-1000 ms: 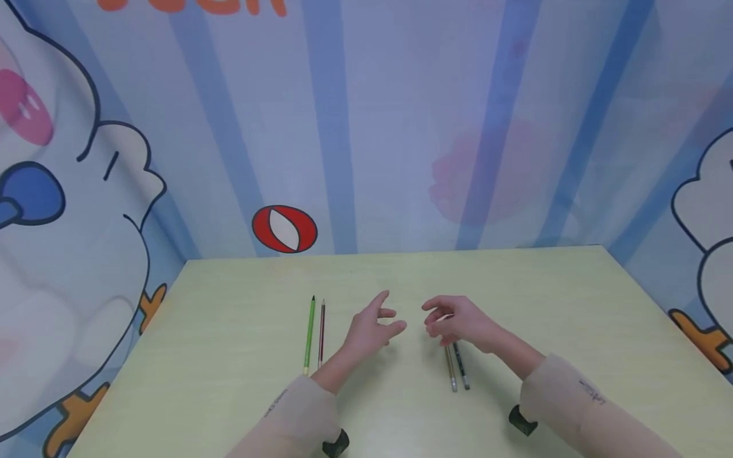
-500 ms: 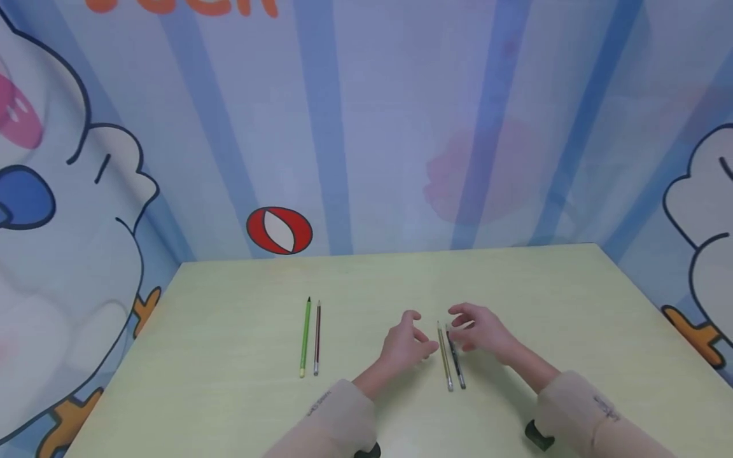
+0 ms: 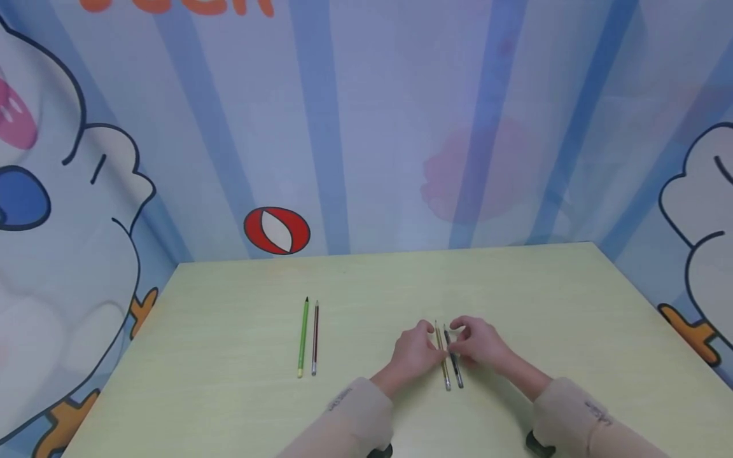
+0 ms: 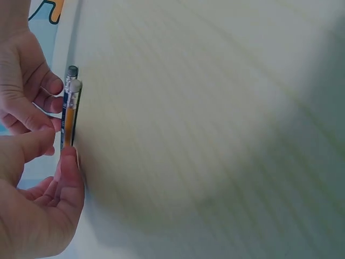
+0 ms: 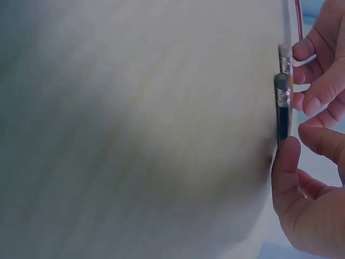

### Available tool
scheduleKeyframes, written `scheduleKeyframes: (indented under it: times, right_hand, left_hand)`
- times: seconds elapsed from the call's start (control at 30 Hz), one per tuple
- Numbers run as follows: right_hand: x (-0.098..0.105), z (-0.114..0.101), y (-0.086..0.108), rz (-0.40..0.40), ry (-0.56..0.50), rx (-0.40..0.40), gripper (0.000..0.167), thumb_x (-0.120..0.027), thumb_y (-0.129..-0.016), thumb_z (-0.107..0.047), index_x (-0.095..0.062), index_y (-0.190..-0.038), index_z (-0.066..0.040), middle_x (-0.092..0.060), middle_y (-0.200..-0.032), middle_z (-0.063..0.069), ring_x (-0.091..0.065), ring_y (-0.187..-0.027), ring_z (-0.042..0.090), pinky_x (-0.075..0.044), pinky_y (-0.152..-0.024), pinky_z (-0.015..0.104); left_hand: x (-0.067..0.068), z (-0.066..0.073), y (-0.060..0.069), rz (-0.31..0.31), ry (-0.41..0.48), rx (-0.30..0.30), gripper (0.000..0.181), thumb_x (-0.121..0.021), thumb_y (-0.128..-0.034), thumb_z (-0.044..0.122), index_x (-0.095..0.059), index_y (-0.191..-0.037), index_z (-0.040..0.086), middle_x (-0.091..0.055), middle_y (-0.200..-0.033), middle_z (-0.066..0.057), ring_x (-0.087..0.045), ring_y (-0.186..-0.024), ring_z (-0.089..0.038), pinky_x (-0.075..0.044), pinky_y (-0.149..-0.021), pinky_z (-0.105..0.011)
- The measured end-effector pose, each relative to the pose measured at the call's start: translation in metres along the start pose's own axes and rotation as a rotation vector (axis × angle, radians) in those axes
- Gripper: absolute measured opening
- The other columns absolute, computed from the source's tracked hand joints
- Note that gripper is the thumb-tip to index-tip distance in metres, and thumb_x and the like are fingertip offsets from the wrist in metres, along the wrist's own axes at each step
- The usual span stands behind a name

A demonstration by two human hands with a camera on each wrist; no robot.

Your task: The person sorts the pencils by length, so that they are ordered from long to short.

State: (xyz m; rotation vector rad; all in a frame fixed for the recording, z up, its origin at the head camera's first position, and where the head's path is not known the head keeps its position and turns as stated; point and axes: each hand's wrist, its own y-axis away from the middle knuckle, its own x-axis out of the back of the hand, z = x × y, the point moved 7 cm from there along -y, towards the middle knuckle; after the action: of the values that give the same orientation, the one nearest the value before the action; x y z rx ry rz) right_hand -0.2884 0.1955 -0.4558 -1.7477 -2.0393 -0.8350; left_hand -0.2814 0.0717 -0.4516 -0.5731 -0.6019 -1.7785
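Slim yellow metal-banded pencil, dark metal-banded pencil alongside, both between curved left hand and curved right hand, pinching or not can't tell, short of pale-yellow counter's far edge.

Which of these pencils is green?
The green pencil at far left; beside it lies a dark red pencil, further right a gold pencil and a blackish pencil.

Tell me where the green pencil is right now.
In the head view, the green pencil lies on the left part of the table, just left of the dark red pencil and well left of the left hand.
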Motion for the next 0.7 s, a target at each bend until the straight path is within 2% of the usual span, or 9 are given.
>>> scheduleKeyframes:
  times: [0.17,0.4,0.53,0.7]
  right_hand:
    - [-0.003,0.000,0.002,0.008,0.026,0.003,0.037,-0.064,-0.074,-0.007,-0.051,-0.109,0.001,-0.057,-0.069,0.006,-0.050,-0.049,0.014,-0.043,-0.046,0.026]
    - [-0.004,0.000,0.002,0.031,0.063,0.016,0.033,-0.064,-0.074,-0.006,-0.054,-0.104,0.003,-0.057,-0.065,0.006,-0.050,-0.047,0.014,-0.043,-0.045,0.026]
    - [-0.004,-0.002,0.001,0.032,0.090,0.021,0.032,-0.064,-0.073,-0.006,-0.055,-0.103,0.004,-0.057,-0.062,0.005,-0.050,-0.046,0.013,-0.042,-0.044,0.025]
    - [-0.005,-0.003,0.001,0.031,0.116,0.028,0.031,-0.064,-0.074,-0.005,-0.056,-0.102,0.004,-0.056,-0.059,0.004,-0.049,-0.044,0.013,-0.040,-0.043,0.024]
  left_hand:
    - [-0.003,0.001,0.000,0.006,-0.071,-0.009,0.040,-0.071,-0.0715,0.022,-0.052,-0.104,0.007,-0.058,-0.069,0.002,-0.050,-0.058,-0.008,-0.037,-0.051,-0.020]
    - [-0.005,0.007,-0.001,0.022,-0.161,-0.031,0.040,-0.072,-0.0688,0.023,-0.054,-0.100,0.007,-0.053,-0.062,0.002,-0.043,-0.053,-0.011,-0.031,-0.047,-0.020]
    - [-0.008,0.008,-0.002,0.039,-0.197,-0.041,0.040,-0.074,-0.0676,0.024,-0.056,-0.099,0.007,-0.060,-0.072,-0.001,-0.044,-0.056,-0.011,-0.033,-0.049,-0.020]
    - [-0.012,0.009,-0.004,0.045,-0.193,-0.041,0.039,-0.074,-0.0671,0.021,-0.056,-0.099,0.007,-0.064,-0.085,-0.005,-0.047,-0.060,-0.011,-0.039,-0.054,-0.021]
